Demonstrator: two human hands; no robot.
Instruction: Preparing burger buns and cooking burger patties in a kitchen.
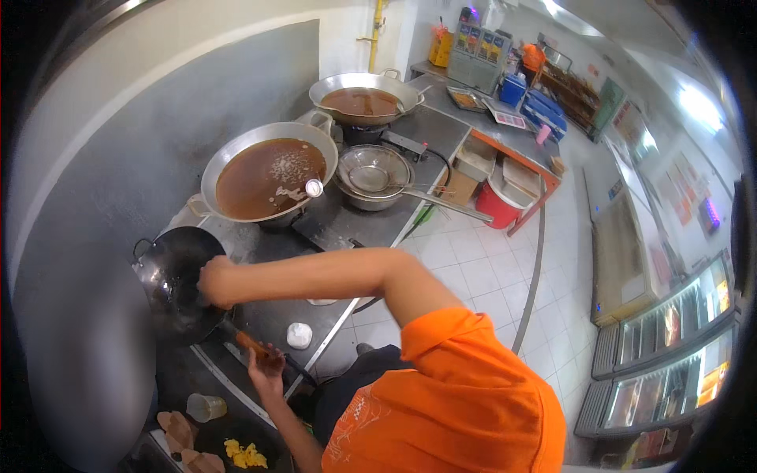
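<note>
A dark round-bottomed wok [177,316] with a small loop handle on its far side lies in front of me. My left hand [267,363] is around its wooden handle [251,343]. Over the near side of the wok's bowl, my right hand [216,282] is curled and blurred; whether anything is in its fingers is hidden. A white rounded lump [299,336] rests on the dark counter beside the handle. Left of my left forearm are a translucent plastic cup [206,408] and yellow pieces, like scrambled egg [243,454], on a dark surface.
Two large metal pans of brown liquid, a nearer pan [266,180] and a farther pan [361,101], stand on burners. A long-handled strainer [372,171] rests on a bowl, its handle jutting past the counter edge. A red bucket [498,204] is under the table. Another person [533,57] stands far back.
</note>
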